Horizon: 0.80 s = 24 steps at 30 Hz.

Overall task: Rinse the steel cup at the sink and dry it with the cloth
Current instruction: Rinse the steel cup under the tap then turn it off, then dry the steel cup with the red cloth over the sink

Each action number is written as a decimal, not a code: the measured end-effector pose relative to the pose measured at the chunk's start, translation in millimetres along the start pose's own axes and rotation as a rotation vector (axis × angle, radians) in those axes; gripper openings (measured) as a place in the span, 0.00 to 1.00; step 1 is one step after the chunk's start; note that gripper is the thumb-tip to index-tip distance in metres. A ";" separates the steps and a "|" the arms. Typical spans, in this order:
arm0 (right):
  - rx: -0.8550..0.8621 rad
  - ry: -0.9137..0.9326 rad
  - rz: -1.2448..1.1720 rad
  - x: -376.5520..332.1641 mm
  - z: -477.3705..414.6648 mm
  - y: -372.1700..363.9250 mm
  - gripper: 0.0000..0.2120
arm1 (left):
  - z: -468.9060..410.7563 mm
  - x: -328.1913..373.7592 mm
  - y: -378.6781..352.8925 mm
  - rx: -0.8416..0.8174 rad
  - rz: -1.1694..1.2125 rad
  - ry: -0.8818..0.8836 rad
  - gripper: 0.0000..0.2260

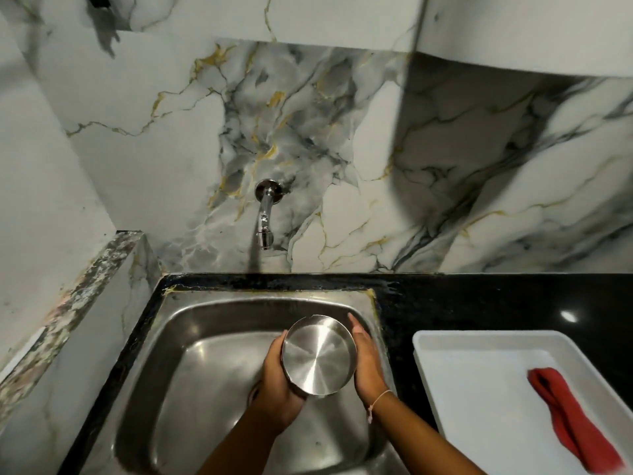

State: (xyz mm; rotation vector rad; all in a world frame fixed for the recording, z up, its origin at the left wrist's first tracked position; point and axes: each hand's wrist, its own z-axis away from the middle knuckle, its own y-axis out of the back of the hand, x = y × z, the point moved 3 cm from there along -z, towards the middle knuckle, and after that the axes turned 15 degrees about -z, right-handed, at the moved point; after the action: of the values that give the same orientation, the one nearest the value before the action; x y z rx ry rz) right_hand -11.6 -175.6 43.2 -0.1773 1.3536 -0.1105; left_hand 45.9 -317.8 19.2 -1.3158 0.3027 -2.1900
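The steel cup (318,356) is held over the steel sink (191,341), its round shiny face turned toward me. My left hand (279,382) wraps its left side from below. My right hand (364,358) lies flat against its right side, fingers pointing up. A chrome tap (264,217) sticks out of the marble wall above the sink, and no water is visible from it. The red cloth (572,416) lies folded in a white tray (479,341) on the counter to the right.
Black granite counter (496,299) surrounds the sink. A marble ledge (85,289) borders the sink on the left. The marble wall rises straight behind the sink.
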 end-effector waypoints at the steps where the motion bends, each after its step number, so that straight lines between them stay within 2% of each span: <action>1: 0.003 0.051 0.092 -2.0 -0.3 9.8 0.19 | 1.0 -4.5 -6.9 -0.037 0.043 0.039 0.25; 5: 0.021 0.054 0.284 -2.7 -0.5 55.8 0.21 | 4.2 -26.6 -43.0 -0.180 0.147 0.171 0.25; 9: 0.060 0.097 0.517 -5.6 -3.2 119.7 0.23 | 2.0 -53.5 -86.0 -0.241 0.187 0.258 0.24; 12: 0.110 0.124 0.773 -12.7 -7.8 189.3 0.26 | -2.6 -74.0 -114.4 -0.282 0.181 0.275 0.22; 14: 0.183 0.106 0.946 -20.5 -15.5 240.5 0.29 | -7.3 -85.3 -126.8 -0.272 0.161 0.225 0.17; 17: 0.314 -0.030 1.221 -31.5 -29.8 321.2 0.31 | -10.6 -101.1 -147.9 -0.288 0.146 0.255 0.20; 19: 0.357 -0.143 1.257 -33.1 -38.2 368.1 0.34 | -9.2 -109.3 -159.5 -0.304 0.162 0.294 0.21; 22: 0.278 -0.271 1.205 -22.7 -52.3 414.1 0.34 | -8.6 -121.7 -167.0 -0.278 0.146 0.295 0.21; 24: 0.207 -0.314 1.267 -13.8 -60.5 427.1 0.35 | -7.6 -127.3 -170.7 -0.284 0.140 0.304 0.22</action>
State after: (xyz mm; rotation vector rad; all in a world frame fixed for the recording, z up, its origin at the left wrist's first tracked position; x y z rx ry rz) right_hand -83.6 242.2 -37.3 0.8117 0.9293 0.8053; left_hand 25.9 -106.6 -0.1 -1.0585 0.8243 -2.2827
